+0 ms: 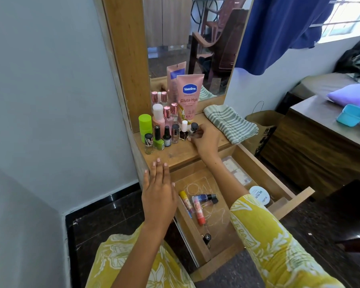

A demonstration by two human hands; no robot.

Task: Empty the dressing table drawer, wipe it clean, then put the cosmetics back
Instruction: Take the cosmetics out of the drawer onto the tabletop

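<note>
Head view: her right hand (202, 140) has its fingers curled round a small black-capped bottle (193, 130), setting it at the right end of the nail polish row (166, 138) on the dressing table top (175, 154). Her left hand (159, 190) hovers flat and holds nothing, over the front left corner. The drawer (287, 181) stands pulled out below, with lip balm sticks (195, 204) and a white jar (259, 195) among what is left in it. She'd do well to seat the bottle upright, clear of the striped cloth (231, 123), then let go gently.
</note>
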